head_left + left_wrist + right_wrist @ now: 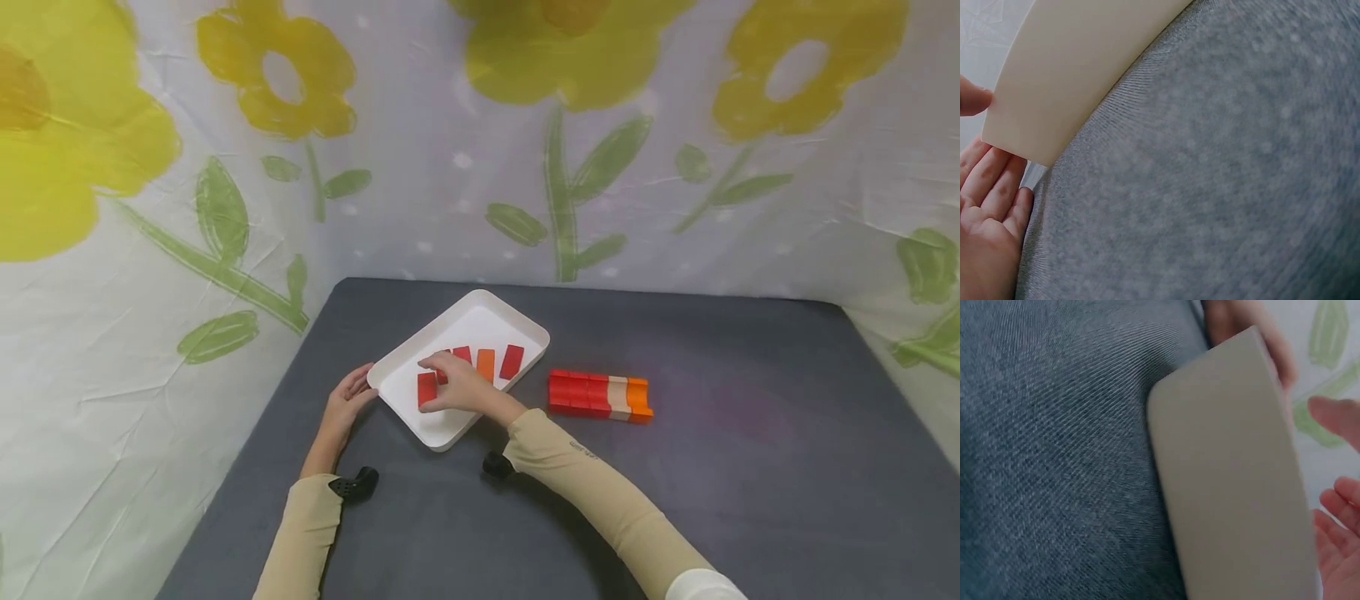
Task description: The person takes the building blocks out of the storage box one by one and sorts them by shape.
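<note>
A white tray (405, 425) lies at an angle on the table. My left hand (349, 398) holds its left corner, thumb at the rim and fingers against the outer wall in the left wrist view. My right hand (463, 385) reaches over the tray, thumb and fingers spread apart beside a red block (427, 392). Another red block (442, 377) is partly hidden behind those fingers. Farther along in the tray lie a red block (462, 354), an orange block (486, 363) and a tilted red block (512, 362). The right wrist view shows the tray's outer wall (1229, 469) beside that hand.
Right of the tray, a row of joined blocks stands on the dark grey table (750, 467): a red part (577, 393), a beige part (618, 398) and an orange part (638, 400), with a trough along the top. A flower-printed curtain (420, 183) hangs behind.
</note>
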{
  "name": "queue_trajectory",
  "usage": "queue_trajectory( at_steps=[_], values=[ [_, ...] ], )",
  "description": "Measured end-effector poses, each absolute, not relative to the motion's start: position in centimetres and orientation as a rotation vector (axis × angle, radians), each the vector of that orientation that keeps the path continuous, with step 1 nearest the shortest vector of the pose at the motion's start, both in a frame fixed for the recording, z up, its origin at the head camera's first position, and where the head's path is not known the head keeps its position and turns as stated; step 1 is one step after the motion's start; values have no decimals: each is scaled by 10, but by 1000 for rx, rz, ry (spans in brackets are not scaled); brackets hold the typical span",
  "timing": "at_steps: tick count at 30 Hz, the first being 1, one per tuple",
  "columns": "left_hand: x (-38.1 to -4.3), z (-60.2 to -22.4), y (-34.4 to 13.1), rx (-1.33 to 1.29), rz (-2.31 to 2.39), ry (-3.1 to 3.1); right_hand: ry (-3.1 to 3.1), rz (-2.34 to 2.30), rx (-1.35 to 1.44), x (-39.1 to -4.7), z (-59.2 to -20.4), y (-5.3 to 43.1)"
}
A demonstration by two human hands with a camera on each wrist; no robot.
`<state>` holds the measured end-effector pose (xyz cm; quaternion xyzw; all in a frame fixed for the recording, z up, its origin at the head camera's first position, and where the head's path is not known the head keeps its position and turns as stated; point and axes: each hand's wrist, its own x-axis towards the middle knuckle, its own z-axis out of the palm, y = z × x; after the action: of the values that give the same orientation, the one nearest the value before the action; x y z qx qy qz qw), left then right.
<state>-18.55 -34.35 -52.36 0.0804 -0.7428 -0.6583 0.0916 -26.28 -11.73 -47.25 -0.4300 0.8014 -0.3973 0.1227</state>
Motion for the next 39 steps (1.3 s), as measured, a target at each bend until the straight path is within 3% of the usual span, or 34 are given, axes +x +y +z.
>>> queue_trajectory(
  at_steps=[16,39],
  values=[
    [-187,-524,-344,207,-1946,-2183,2553,-855,-1057,-299,-488,-121],
    [-186,-521,-345,247,-2009,-2170,2574,-974,-1056,-303,-493,-118]
  ],
)
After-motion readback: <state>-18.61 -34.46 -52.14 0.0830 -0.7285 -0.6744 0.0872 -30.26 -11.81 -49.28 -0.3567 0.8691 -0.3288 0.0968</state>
